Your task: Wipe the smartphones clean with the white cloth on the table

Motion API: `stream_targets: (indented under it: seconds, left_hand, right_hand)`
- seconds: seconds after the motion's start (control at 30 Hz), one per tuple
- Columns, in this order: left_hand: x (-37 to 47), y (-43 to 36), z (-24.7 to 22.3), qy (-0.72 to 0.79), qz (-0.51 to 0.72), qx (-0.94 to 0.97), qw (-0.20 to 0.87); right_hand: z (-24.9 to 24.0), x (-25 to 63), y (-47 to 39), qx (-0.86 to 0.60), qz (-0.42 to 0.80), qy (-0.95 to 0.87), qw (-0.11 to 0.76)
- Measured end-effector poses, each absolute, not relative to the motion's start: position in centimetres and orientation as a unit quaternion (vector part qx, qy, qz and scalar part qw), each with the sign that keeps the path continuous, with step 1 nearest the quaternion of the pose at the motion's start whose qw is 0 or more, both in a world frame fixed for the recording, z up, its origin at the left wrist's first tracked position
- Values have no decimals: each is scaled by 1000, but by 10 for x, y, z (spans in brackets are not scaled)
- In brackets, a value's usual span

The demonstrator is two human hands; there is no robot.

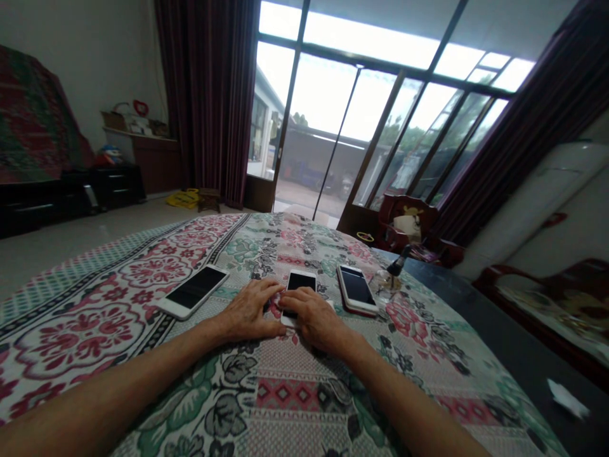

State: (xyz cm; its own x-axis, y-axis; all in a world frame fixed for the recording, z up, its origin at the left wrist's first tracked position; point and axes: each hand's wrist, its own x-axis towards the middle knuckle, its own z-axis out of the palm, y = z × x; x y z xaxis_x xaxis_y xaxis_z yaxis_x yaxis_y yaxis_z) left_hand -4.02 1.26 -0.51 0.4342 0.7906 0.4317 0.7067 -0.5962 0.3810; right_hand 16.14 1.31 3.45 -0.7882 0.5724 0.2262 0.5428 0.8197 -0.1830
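A white smartphone (302,279) with a dark screen lies on the patterned tablecloth (285,355), partly covered by my hands. My left hand (252,311) rests at its left side, with the fingers at the edge and the thumb by the lower left corner. Over the screen lies my right hand (316,317), its fingers bent and pressed together. A small white bit shows beside its knuckles; what is under the palm is hidden. To the left lies another white smartphone (197,291), screen up and dark. On the right, a third smartphone (356,289) sits on a reddish case or layer.
Behind the right phone stands a small glass container (387,279) with a black-topped object. A crumpled white tissue (568,398) lies on a dark surface (490,324) at the right. Carved wooden chairs (406,222) and glass doors (328,139) are beyond the table.
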Motion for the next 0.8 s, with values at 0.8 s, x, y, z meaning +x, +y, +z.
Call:
stream_targets:
  seconds: [0.8]
  left_hand:
    - [-47,6,6,420,219,874,107]
  right_hand:
    - [42,170,-9,-244,79,-958,129]
